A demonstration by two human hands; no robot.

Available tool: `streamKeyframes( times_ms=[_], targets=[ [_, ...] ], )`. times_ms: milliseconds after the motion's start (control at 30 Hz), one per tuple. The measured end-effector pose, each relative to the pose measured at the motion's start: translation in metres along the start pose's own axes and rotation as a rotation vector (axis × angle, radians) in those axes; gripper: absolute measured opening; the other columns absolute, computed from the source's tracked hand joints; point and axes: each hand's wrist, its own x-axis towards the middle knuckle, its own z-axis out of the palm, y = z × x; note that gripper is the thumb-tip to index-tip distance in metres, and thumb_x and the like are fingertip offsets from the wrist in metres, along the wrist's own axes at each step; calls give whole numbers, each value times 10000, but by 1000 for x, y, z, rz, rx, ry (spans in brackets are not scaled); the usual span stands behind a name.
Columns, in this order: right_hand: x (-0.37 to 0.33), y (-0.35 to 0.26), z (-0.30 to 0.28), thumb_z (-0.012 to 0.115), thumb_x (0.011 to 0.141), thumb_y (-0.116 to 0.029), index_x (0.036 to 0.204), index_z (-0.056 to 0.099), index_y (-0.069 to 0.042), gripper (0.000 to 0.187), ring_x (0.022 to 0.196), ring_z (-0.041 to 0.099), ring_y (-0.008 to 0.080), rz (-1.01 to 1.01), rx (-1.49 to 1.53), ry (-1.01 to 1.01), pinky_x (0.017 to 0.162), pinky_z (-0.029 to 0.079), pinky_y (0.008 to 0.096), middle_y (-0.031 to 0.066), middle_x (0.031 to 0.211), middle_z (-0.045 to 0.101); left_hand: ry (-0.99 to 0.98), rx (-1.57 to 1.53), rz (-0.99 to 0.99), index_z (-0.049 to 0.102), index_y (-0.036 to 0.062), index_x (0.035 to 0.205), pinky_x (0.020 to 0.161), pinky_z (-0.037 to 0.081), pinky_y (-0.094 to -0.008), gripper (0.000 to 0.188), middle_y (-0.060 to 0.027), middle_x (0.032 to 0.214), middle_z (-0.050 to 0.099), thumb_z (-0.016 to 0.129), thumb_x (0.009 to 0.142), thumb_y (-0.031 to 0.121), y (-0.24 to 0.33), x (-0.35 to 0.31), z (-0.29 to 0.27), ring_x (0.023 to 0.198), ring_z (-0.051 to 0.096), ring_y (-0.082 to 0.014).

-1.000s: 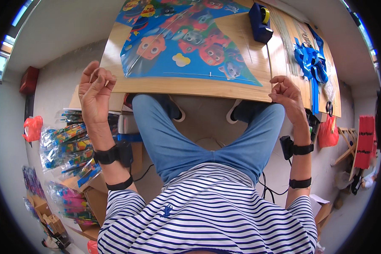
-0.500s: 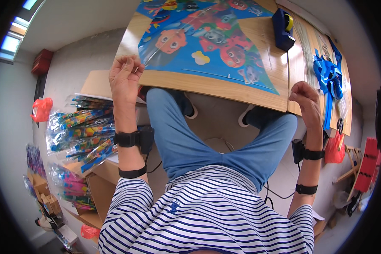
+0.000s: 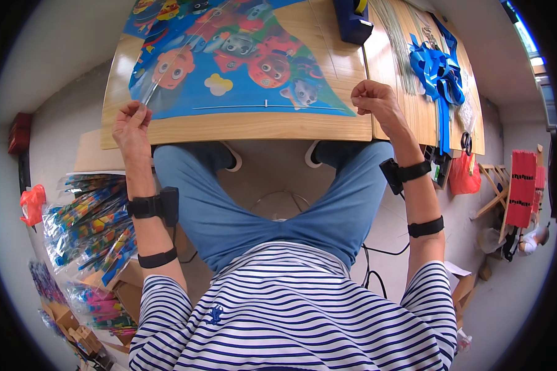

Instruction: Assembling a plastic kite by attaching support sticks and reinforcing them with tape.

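Note:
A blue kite printed with cartoon faces lies flat on the wooden table. Along its near edge runs a thin white rod with a small clip on it. My left hand is closed in a pinch at the kite's near left corner, where a shiny clear strip meets the fingertips. Just beyond the opposite corner, my right hand has its fingers curled together over the table; whatever they hold, if anything, is too small to make out.
A dark blue tape dispenser stands behind the kite. On the right-hand table are blue ribbon, thin rods and black scissors. Bagged colourful packs pile up at the left, and red bags hang on both sides.
The view has swung, so table and hands appear farther left. My right hand has risen relative to the table edge, now over the tabletop near the kite's right corner. The left stays at its corner.

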Motion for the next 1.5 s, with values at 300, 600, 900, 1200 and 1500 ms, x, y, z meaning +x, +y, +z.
streamKeyframes(
  times_ms=[300,600,900,1200,1500],
  targets=[
    [16,27,7,725,768,-59,812,730,14,85,671,583,133,129,-302,147,623,480,307,48,688,645,-12,103,-19,594,-7,1105,796,560,-263,310,-62,939,660,733,833,-58,-19,5,11,842,657,-147],
    [25,40,12,725,739,-63,821,741,27,123,680,632,171,132,-442,169,647,506,331,109,690,674,-45,176,-9,607,-16,1077,777,538,-242,296,-61,925,669,722,812,-83,-36,15,10,844,655,-136],
    [22,49,15,732,740,-115,818,749,-3,138,673,662,202,62,-618,228,653,520,348,129,714,703,-51,287,50,628,-4,1069,762,510,-205,301,-42,919,668,721,793,-80,-45,13,8,825,644,-112],
    [22,46,13,696,760,-59,824,725,25,110,630,602,148,45,-485,189,582,469,317,98,684,667,45,388,115,646,-12,980,722,525,-251,252,-74,825,690,743,755,-68,-42,5,21,776,660,-136],
    [23,49,12,687,756,-60,792,709,16,86,598,579,126,-1,-561,203,553,459,294,60,641,630,60,480,130,645,-28,1012,704,528,-250,277,-89,837,711,747,757,-67,-53,7,18,761,664,-130]
  ],
)
